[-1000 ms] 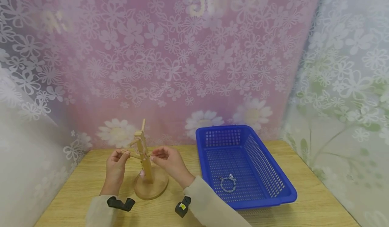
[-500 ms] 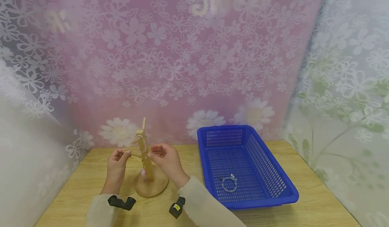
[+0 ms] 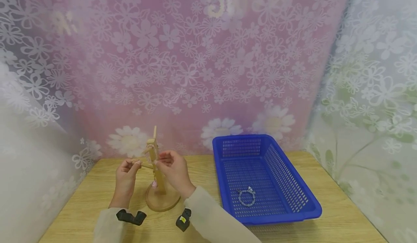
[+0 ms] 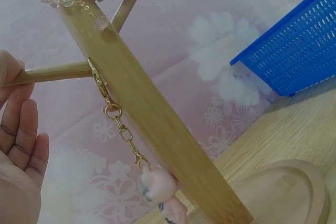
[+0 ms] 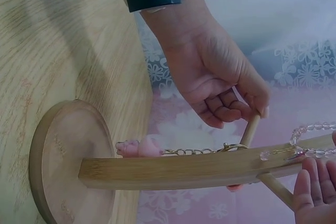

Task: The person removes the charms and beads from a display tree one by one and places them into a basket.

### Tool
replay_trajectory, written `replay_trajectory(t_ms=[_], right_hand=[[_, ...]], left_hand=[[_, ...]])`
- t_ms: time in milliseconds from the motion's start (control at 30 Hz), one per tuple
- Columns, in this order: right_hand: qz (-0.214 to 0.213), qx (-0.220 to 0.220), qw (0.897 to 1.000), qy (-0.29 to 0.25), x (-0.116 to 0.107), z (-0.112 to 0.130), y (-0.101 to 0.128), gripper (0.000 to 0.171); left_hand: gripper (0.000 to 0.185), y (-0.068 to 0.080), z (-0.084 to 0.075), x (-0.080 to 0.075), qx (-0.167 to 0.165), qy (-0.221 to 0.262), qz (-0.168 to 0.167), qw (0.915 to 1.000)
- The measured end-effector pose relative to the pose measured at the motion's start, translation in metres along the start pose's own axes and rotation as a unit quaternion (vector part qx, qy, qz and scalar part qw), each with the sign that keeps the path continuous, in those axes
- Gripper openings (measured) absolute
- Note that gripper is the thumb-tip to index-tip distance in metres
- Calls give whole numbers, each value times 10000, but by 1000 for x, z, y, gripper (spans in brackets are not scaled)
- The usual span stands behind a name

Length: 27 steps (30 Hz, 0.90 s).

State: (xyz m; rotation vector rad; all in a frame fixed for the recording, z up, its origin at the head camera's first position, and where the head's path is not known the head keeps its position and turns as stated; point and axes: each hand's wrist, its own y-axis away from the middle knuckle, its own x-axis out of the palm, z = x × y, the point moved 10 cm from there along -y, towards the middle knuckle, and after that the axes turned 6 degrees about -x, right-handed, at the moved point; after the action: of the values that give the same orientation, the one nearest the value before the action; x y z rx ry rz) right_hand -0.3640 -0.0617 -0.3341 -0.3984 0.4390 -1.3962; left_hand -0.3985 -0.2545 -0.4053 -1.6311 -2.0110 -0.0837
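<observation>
A wooden jewellery stand point(image 3: 159, 185) with a round base and side pegs stands on the table at left. My left hand point(image 3: 125, 178) pinches the end of its left peg point(image 4: 58, 72). From that peg, against the post, a gold-chained keychain point(image 4: 123, 129) hangs by its clasp, with a pink charm point(image 4: 158, 184) at the bottom. Higher up, a pink clear-bead bracelet point(image 4: 69, 2) with a small drop rests around the post. My right hand point(image 3: 177, 172) is at the post's right side, thumb close by the bracelet, other fingers fairly straight beside the opposite peg point(image 5: 275, 190).
A blue plastic basket point(image 3: 219, 178) stands at right on the wooden table point(image 3: 78, 207). Inside it lies a pale beaded bracelet point(image 3: 246, 198) with a small charm. A flowered curtain point(image 3: 182, 73) hangs behind the table, with paler ones on both sides.
My right hand has shifted left and slightly up, its thumb now overlapping the post. My left hand keeps its pinch on the peg. The view has shifted slightly.
</observation>
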Motion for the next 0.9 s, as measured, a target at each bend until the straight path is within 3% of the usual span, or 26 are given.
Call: replay_trajectory(t_ms=[400, 600, 900], right_hand=[[-251, 33, 9995, -162, 6, -6, -4, 18], [-364, -21, 9993, 9, 5, -8, -6, 13], [-418, 275, 9987, 56, 0, -15, -6, 13]], left_hand=[[30, 4, -1, -2, 30, -141, -120, 9998], [29, 4, 0, -4, -41, -141, -174, 9997], [29, 3, 0, -4, -51, -179, -144, 9997]])
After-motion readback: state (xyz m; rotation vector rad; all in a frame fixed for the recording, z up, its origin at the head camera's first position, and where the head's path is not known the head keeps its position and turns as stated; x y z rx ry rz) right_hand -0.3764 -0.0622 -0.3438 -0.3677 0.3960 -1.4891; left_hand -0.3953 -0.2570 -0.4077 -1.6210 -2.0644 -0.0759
